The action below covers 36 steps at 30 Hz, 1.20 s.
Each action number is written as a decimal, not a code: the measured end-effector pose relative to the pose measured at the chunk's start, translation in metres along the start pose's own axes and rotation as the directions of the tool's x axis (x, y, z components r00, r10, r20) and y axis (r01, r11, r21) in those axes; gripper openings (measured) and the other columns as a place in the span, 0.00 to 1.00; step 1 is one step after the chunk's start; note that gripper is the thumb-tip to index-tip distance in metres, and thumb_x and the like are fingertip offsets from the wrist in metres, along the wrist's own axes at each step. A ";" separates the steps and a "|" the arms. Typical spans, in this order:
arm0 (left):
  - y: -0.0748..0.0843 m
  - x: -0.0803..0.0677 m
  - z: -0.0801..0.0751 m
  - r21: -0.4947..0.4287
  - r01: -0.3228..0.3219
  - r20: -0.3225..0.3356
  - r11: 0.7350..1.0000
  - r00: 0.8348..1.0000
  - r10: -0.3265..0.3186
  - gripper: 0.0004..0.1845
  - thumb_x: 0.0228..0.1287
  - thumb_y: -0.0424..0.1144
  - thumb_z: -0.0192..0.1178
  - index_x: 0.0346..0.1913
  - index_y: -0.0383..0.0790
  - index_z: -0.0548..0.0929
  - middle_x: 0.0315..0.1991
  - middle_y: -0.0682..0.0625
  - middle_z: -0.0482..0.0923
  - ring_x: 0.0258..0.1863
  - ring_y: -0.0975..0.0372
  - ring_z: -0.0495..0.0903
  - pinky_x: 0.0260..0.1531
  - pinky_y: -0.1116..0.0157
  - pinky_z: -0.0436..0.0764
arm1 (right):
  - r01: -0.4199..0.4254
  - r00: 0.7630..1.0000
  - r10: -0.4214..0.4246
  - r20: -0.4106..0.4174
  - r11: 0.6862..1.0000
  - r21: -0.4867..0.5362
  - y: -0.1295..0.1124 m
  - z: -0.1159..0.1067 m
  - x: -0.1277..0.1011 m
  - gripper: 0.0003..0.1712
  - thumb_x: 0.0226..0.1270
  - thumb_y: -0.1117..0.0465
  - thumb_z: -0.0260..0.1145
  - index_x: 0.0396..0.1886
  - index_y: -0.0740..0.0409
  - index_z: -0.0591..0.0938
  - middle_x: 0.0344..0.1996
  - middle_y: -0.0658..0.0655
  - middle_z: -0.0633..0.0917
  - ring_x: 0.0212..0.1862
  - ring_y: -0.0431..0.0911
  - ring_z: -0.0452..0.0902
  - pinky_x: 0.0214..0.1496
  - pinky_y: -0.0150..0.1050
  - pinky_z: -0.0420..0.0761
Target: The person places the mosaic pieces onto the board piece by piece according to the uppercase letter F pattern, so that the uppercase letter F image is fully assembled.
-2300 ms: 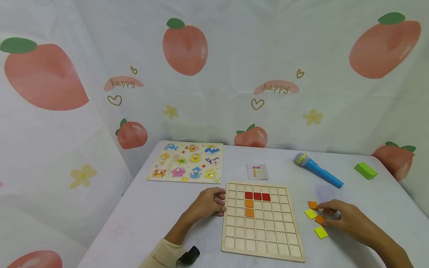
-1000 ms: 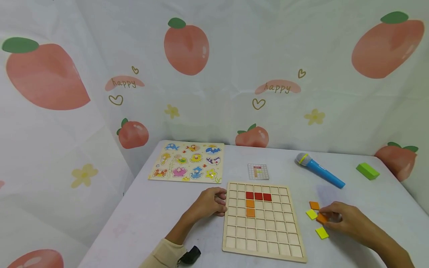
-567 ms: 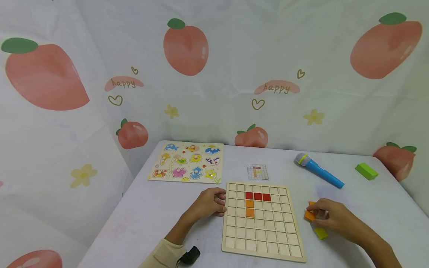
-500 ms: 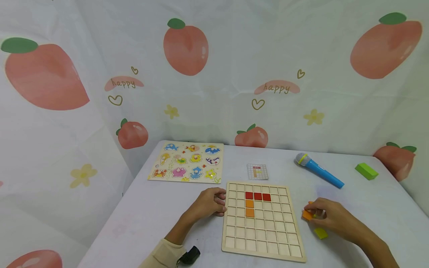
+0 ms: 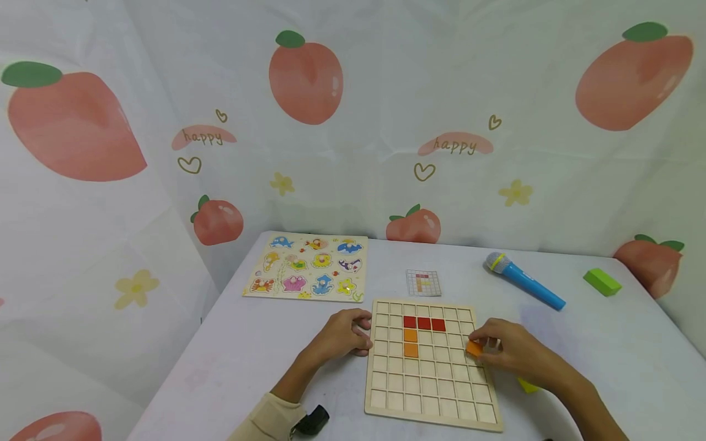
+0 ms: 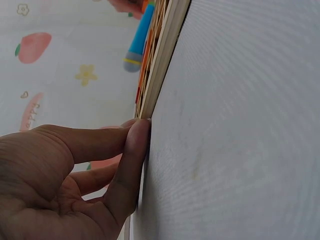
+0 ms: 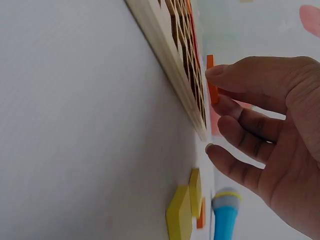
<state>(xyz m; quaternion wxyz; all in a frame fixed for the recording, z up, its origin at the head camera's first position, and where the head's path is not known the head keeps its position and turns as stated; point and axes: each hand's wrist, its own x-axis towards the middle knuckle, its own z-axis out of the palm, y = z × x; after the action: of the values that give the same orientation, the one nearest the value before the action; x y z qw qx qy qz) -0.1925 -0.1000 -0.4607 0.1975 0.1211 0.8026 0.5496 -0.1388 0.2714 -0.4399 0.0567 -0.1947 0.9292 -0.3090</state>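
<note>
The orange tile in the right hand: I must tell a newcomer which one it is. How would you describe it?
Find the wooden grid board at the table's front. At its right edge, the right hand pinches an orange tile above the cells. Unlike the two orange tiles already seated under the red row, it is lifted and tilted.

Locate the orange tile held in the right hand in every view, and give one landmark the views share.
Head: orange tile pinched over the grid board's right edge.
Left wrist: cannot tell; the far end is too blurred.
Right wrist: upper middle, orange tile edge-on between thumb and finger.
Shared landmark: the wooden grid board.
</note>
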 end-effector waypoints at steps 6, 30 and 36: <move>0.000 0.000 0.000 -0.009 0.002 -0.003 1.000 1.000 -0.002 0.29 0.60 0.20 0.70 0.66 0.26 0.78 0.47 0.44 0.81 0.35 0.61 0.86 0.33 0.64 0.93 | -0.007 0.999 0.005 0.048 0.999 0.038 -0.015 0.008 0.013 0.20 0.63 0.53 0.79 0.51 0.56 0.89 0.38 0.44 0.82 0.41 0.37 0.74 0.38 0.30 0.80; 0.001 -0.001 0.000 0.001 0.002 -0.004 1.000 1.000 -0.002 0.29 0.61 0.21 0.71 0.66 0.26 0.78 0.48 0.44 0.81 0.35 0.61 0.87 0.33 0.64 0.93 | 0.053 0.989 -0.048 0.139 0.998 -0.038 -0.060 0.042 0.041 0.15 0.62 0.54 0.78 0.49 0.44 0.91 0.45 0.38 0.83 0.49 0.39 0.75 0.55 0.40 0.85; 0.000 -0.001 0.000 0.005 0.010 -0.008 1.000 1.000 -0.010 0.29 0.61 0.21 0.71 0.66 0.27 0.78 0.48 0.44 0.81 0.35 0.61 0.87 0.33 0.64 0.93 | 0.094 0.984 -0.086 0.159 0.995 -0.044 -0.064 0.047 0.045 0.15 0.63 0.56 0.78 0.49 0.47 0.91 0.43 0.38 0.83 0.45 0.38 0.74 0.50 0.37 0.84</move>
<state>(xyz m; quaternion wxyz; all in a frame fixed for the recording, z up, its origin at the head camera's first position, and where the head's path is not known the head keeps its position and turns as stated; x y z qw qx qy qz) -0.1911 -0.1002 -0.4601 0.1969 0.1154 0.8054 0.5471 -0.1486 0.1802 -0.4389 0.1103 -0.2617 0.9197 -0.2712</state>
